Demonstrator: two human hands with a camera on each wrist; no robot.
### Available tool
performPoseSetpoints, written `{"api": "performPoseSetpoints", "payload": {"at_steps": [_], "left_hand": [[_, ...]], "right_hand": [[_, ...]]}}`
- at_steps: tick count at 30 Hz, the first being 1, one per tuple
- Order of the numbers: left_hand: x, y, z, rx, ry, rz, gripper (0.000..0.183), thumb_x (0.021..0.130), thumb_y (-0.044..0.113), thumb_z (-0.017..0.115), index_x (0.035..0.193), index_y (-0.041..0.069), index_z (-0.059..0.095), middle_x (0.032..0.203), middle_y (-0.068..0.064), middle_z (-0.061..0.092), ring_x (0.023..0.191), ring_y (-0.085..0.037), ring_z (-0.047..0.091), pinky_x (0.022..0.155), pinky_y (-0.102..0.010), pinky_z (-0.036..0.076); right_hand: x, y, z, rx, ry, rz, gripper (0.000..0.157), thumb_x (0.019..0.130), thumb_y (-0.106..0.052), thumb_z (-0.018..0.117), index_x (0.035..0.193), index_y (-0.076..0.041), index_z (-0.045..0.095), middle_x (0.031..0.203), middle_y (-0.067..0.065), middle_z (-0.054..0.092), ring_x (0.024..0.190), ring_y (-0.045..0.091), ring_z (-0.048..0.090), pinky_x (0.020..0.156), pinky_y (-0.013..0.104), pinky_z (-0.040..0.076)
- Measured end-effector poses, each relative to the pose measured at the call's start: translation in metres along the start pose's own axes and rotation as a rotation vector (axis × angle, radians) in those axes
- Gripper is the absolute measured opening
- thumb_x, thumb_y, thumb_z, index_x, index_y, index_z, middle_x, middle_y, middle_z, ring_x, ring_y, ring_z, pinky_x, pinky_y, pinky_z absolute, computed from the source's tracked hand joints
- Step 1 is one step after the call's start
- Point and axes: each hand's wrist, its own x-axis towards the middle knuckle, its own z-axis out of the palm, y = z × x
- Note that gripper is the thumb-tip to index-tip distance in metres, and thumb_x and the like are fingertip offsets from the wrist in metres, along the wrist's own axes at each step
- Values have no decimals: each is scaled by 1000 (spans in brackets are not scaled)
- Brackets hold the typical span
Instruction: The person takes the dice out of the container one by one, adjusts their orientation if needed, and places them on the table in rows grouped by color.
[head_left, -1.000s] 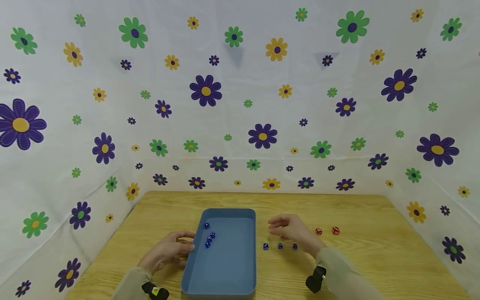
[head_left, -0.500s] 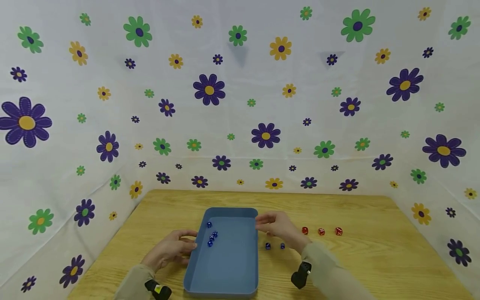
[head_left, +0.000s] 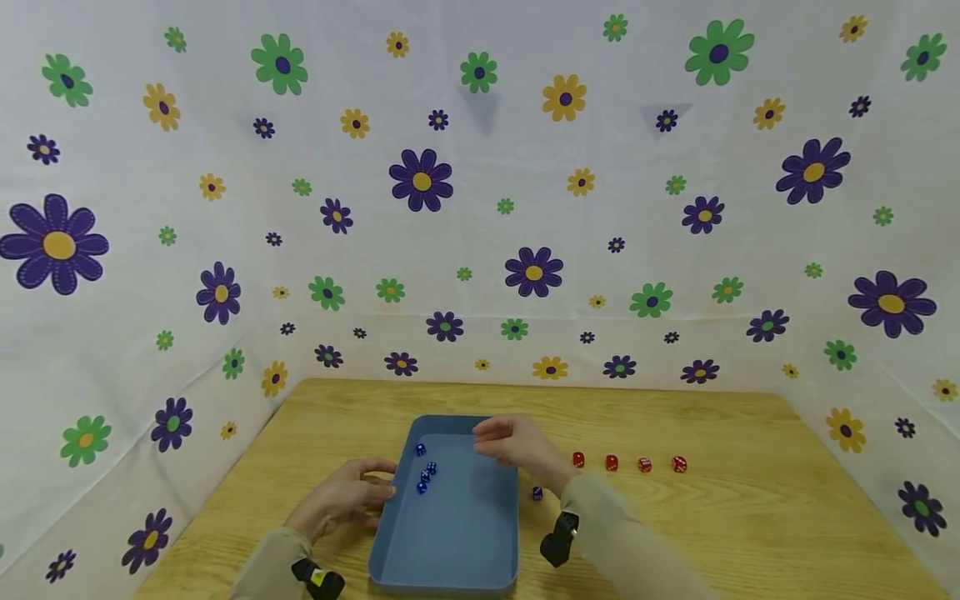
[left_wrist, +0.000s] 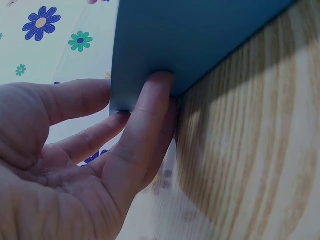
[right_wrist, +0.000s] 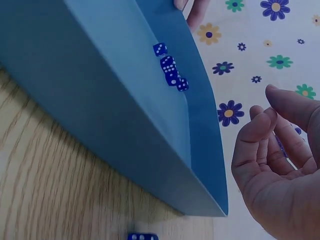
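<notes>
A blue-grey tray [head_left: 450, 533] stands on the table. Toward its left side lie several blue dice [head_left: 426, 476], some touching each other. My left hand [head_left: 348, 500] rests against the tray's left wall; the left wrist view shows its fingertips on the wall's outside. My right hand [head_left: 517, 450] is over the tray's far right part, thumb and index tips close together, other fingers loosely bent. No die shows in my right hand [right_wrist: 280, 150] in the right wrist view. Right of the tray, one blue die [head_left: 537, 493] lies on the table, beside my right wrist.
Several red dice [head_left: 612, 462] lie in a spaced row to the right, behind my right forearm. Part of the table next to the tray is hidden by that arm. The wooden table [head_left: 750, 517] is enclosed by a flower-patterned white cloth [head_left: 465, 233].
My right hand has moved left from beside the tray to over it, uncovering more red dice and covering some blue ones. My left hand stays at the tray's wall. The view has shifted slightly.
</notes>
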Motion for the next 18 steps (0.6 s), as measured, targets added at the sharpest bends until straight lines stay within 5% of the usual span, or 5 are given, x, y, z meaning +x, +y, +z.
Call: {"api": "performPoseSetpoints", "payload": {"at_steps": [8, 18], "left_hand": [[2, -3, -1, 4, 3, 6, 47, 94, 7, 63, 138, 0, 48, 116, -18, 64, 89, -22, 67, 71, -42, 59], [2, -3, -2, -11, 4, 7, 49, 94, 7, 64, 139, -1, 47, 116, -19, 64, 89, -23, 69, 71, -42, 60]], "right_hand": [[11, 2, 14, 12, -1, -4, 31, 90, -16, 72, 119, -6, 67, 112, 10, 71, 94, 15, 66, 82, 38, 56], [21, 3, 28, 33, -18, -25, 31, 89, -13, 72, 118, -4, 68, 111, 13, 71, 103, 37, 64, 79, 44, 56]]}}
